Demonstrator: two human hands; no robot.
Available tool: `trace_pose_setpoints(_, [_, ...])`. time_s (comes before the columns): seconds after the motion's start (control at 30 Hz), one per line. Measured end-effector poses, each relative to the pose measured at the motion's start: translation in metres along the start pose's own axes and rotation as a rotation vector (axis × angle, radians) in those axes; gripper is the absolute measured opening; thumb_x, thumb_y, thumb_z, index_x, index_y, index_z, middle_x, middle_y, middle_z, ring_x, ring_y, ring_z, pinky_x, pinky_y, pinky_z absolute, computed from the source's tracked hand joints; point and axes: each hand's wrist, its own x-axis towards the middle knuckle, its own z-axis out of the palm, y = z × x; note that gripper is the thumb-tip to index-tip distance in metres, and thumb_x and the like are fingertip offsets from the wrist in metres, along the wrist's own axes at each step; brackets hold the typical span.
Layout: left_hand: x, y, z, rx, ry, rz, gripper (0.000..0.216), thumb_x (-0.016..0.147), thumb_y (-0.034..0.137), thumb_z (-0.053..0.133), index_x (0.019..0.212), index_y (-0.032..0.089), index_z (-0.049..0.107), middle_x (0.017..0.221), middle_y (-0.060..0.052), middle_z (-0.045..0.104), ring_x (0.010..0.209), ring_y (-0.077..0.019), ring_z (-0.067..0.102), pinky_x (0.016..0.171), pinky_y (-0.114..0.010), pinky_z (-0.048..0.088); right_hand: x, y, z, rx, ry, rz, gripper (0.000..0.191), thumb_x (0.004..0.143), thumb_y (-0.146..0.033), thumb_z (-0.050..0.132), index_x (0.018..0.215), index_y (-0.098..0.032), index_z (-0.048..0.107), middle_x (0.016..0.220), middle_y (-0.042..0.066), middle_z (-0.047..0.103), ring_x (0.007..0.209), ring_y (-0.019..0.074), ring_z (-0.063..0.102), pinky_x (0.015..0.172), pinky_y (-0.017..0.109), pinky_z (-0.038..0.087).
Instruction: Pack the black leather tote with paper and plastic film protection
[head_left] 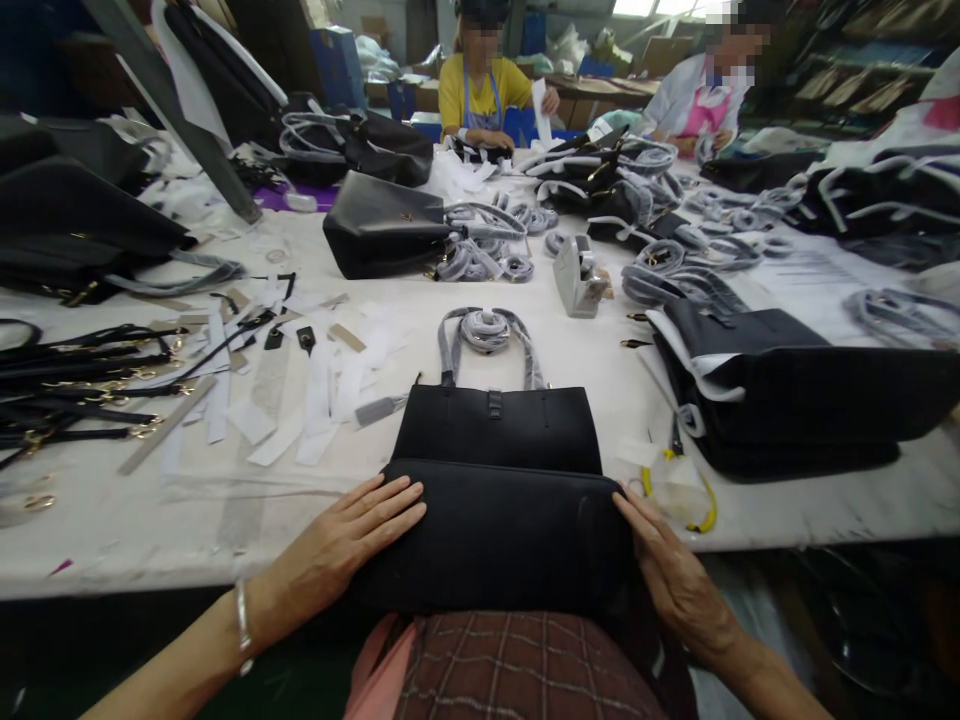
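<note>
A black handbag (495, 430) lies flat before me, its bottom panel turned toward my body at the table's front edge. My left hand (352, 535) rests with outstretched fingers on the left end of that panel. At the opposite end, my right hand (667, 560) lies along the side, fingers straight and tips at the corner; its thumb is hidden. The bag's wrapped handles (450, 340) point away from me, with a coiled, wrapped strap (486, 330) between them. A small grey tag (379, 410) lies just left of the bag.
Black straps with gold clasps (97, 390) and paper strips (307, 400) lie on the left. Stacked black bags (787, 390) and yellow-handled scissors (701, 510) are at right. A tape dispenser (577, 275) and another bag (386, 230) stand beyond. Two people work across the table.
</note>
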Motion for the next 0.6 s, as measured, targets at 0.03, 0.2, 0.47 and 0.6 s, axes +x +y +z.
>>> trace_pose_setpoints(0.03, [-0.006, 0.000, -0.001, 0.024, -0.030, -0.008, 0.070, 0.083, 0.001, 0.035, 0.147, 0.028, 0.026, 0.147, -0.001, 0.040, 0.135, -0.0169, 0.036, 0.114, -0.037, 0.027, -0.004, 0.004, -0.005, -0.031, -0.069, -0.044, 0.064, 0.087, -0.009, 0.035, 0.149, -0.026, 0.025, 0.151, 0.007, 0.031, 0.138, 0.0253, 0.031, 0.113, 0.045, 0.032])
trace_pose_setpoints(0.2, [-0.006, 0.000, -0.009, 0.014, -0.119, -0.028, 0.084, 0.073, 0.001, 0.039, 0.149, 0.032, 0.019, 0.151, 0.000, 0.033, 0.138, -0.0191, 0.032, 0.116, -0.043, 0.021, -0.003, 0.005, -0.015, -0.126, -0.198, -0.047, 0.077, 0.079, -0.011, 0.049, 0.150, -0.023, 0.021, 0.158, 0.010, 0.012, 0.142, 0.0314, 0.018, 0.112, 0.051, 0.029])
trace_pose_setpoints(0.47, [0.024, -0.026, -0.050, -0.577, -0.154, -0.251, 0.058, 0.081, 0.024, 0.053, 0.138, 0.029, 0.044, 0.140, -0.004, 0.049, 0.126, -0.0237, 0.048, 0.108, -0.040, 0.036, 0.030, 0.000, -0.038, 0.110, -0.102, 0.070, 0.059, 0.082, -0.032, 0.057, 0.139, -0.024, 0.046, 0.144, 0.007, 0.045, 0.132, 0.0270, 0.042, 0.109, 0.039, 0.036])
trace_pose_setpoints(0.6, [0.063, -0.048, -0.052, -0.835, 0.028, -0.510, 0.043, 0.084, 0.047, 0.051, 0.112, 0.017, 0.063, 0.106, -0.006, 0.068, 0.098, -0.0263, 0.062, 0.086, -0.034, 0.050, 0.072, -0.004, -0.052, 0.111, -0.024, 0.345, 0.049, 0.089, -0.056, 0.038, 0.110, -0.021, 0.065, 0.106, 0.008, 0.069, 0.098, 0.0265, 0.063, 0.082, 0.034, 0.050])
